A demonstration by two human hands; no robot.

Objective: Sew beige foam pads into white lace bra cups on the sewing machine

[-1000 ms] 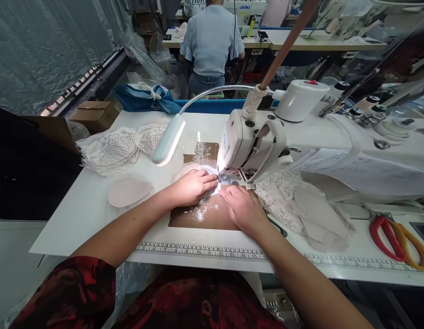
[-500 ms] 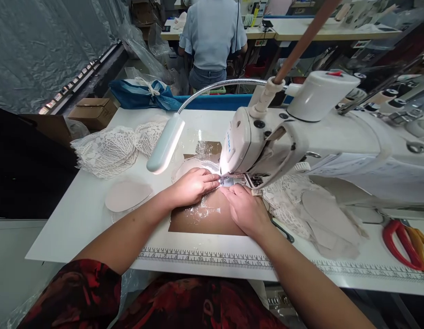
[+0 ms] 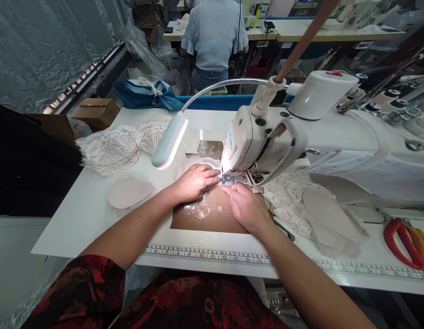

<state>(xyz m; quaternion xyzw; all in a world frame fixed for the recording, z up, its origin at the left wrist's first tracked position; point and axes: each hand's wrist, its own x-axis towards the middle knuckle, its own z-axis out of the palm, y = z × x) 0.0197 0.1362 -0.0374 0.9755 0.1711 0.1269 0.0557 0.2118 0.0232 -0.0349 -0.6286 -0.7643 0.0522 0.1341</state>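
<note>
My left hand [image 3: 197,182] lies on a pale lace piece [image 3: 186,165], its fingers stretched flat toward the presser foot [image 3: 223,179] of a white sewing machine [image 3: 246,132]. From the other side, my right hand [image 3: 248,205] rests on the brown taped sheet [image 3: 198,217], index finger reaching to the foot. Its other fingers curl under, and whatever they pinch is hidden. The lit needle area between my fingertips is too bright and small for stitch detail.
Stacked lace [image 3: 111,148] and an oval pale piece [image 3: 128,192] lie left, near a lamp head [image 3: 170,140]. More lace pieces [image 3: 315,214] lie right, with red-handled scissors [image 3: 402,242] beyond. A ruler strip [image 3: 205,256] runs along the front edge. A person [image 3: 214,41] sits ahead.
The view has shifted slightly, so the table appears a little to the right. Both hands stay at the presser foot, with hardly any visible movement of the lace.
</note>
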